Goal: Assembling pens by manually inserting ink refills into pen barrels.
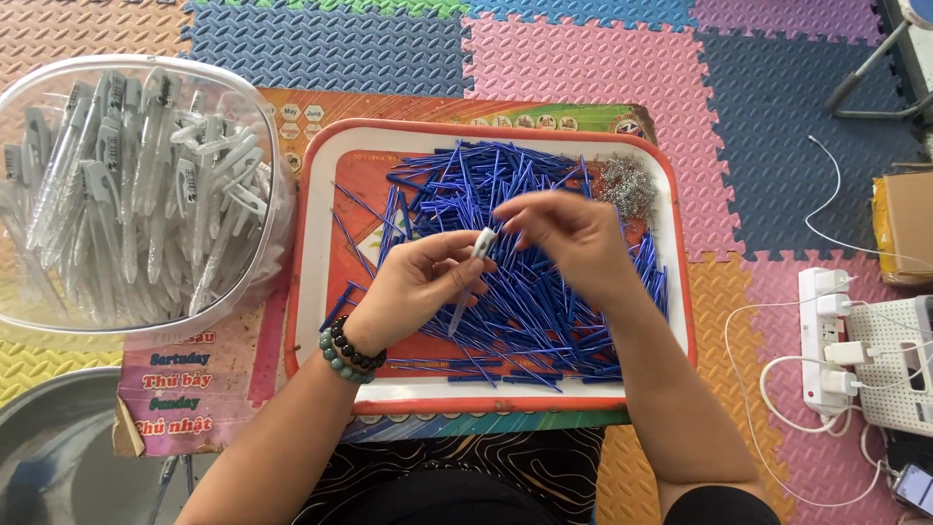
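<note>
Pen barrel (473,267), clear with a white cap end, sits pinched in my left hand (413,287) above the middle of the red-rimmed tray (309,233). My right hand (569,233) hovers beside it, fingertips drawn together; whether they grip anything I cannot tell. I judge this the assembly step: a blue refill (525,321) must be lined up and fed in. Springs (627,185) fill the tray's far right corner; the tub of finished pens (136,185) crowds its left edge, with free room toward me.
</note>
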